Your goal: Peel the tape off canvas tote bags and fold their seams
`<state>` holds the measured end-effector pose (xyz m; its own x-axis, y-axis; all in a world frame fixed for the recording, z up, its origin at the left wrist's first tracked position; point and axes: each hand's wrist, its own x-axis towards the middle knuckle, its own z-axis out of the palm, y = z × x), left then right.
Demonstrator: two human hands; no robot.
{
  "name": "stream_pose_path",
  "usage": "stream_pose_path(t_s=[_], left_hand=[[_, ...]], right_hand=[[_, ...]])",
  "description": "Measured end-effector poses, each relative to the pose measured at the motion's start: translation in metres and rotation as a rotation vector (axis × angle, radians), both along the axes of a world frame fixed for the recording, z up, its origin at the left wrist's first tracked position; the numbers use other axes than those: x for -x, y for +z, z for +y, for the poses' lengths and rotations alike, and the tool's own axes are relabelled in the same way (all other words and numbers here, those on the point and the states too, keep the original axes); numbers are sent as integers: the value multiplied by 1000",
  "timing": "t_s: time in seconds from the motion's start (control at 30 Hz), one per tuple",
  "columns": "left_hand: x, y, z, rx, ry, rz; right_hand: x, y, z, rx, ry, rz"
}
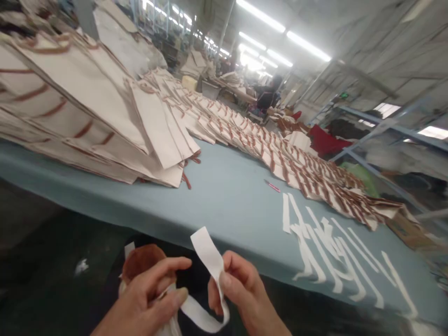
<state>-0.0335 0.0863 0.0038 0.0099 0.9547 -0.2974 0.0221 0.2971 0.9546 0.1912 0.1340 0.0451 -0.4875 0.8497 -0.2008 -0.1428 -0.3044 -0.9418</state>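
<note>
My left hand [154, 291] and my right hand [241, 289] are low in the picture, in front of the table's near edge. Both pinch one white paper strip [210, 261] that loops between them, with one end sticking up. Under my left hand sits a roll with a brown core [142, 262], partly hidden by the fingers; the strip seems to come off it.
A long blue-grey table [224, 196] carries tall stacks of cream bags with brown handles [87, 107] at left and a long overlapping row of them [280, 149] running away. Several white strips [332, 247] and a pink pen [272, 186] lie on it. Metal shelving [385, 140] stands right.
</note>
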Motion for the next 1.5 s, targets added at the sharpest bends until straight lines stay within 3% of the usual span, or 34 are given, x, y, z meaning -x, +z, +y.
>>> stream_pose_path(t_s=[0.1,0.2,0.3,0.37,0.47,0.53,0.7,0.8,1.07,1.17,1.33,1.5], left_hand=[[-3,16,-11,73,-48,-234],[-1,28,-23,70,-13,-226],[1,30,-30,43,-113,-216],[1,26,-34,30,-157,-234],[0,19,-39,-5,-111,-160],[-2,19,-42,-3,-99,-112],[-10,40,-43,0,-127,-2],[-15,45,-42,-13,-157,51],[-16,32,-47,-33,-189,144],[-17,30,-46,-38,-180,134],[-23,30,-40,-17,-138,100],[-21,24,-36,-4,-47,162]], right_hand=[[13,4,-24,93,108,-39],[17,6,-36,141,198,-120],[15,8,-43,144,235,-168],[13,9,-46,57,244,-224],[13,11,-46,-127,185,-286],[15,14,-46,-160,135,-266],[26,21,-51,-162,41,-253],[36,20,-57,-199,-15,-277],[39,-3,-62,24,-104,-97],[38,-10,-61,27,-128,-98],[40,-12,-59,-133,-203,-206],[35,-12,-52,-524,-355,-442]])
